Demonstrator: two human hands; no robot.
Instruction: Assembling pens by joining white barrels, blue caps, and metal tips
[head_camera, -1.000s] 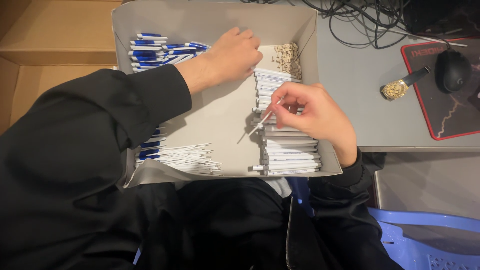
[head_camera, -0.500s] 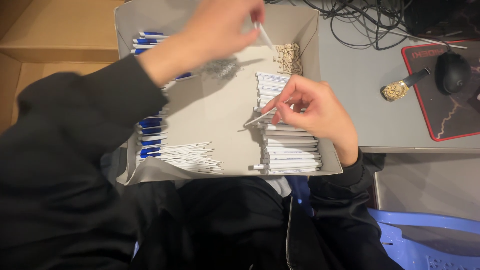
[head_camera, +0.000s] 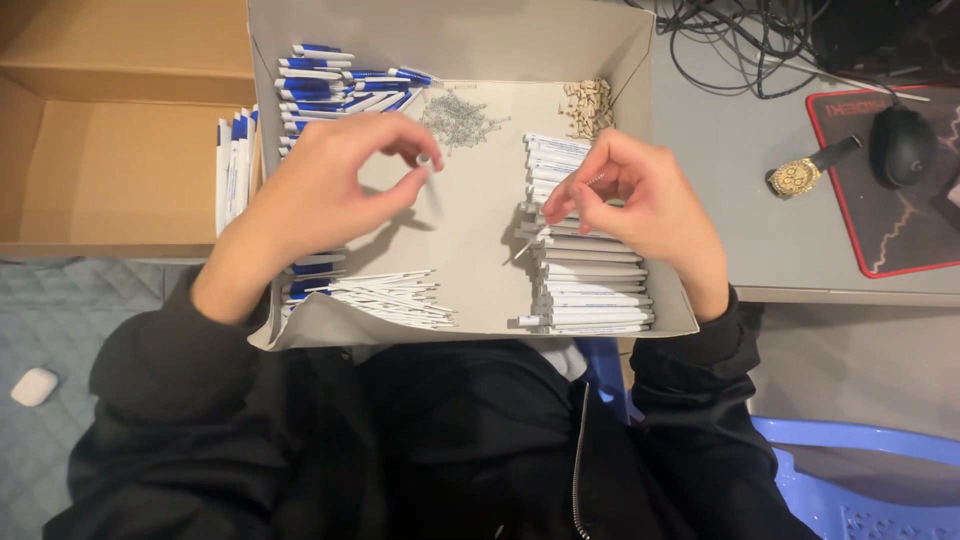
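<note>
Left hand (head_camera: 320, 190) pinching a small white pen part (head_camera: 424, 160) over the cardboard tray (head_camera: 470, 230); right hand (head_camera: 640, 200) gripping a thin white pen barrel (head_camera: 528, 243) above the right stack. Probably light, stiff, slippery; best held mid-length.

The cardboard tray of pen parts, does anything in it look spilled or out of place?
Nothing looks spilled. The cardboard tray holds sorted groups: blue-and-white pens, springs, white barrels. The only stray item is a small white case on the floor.
</note>
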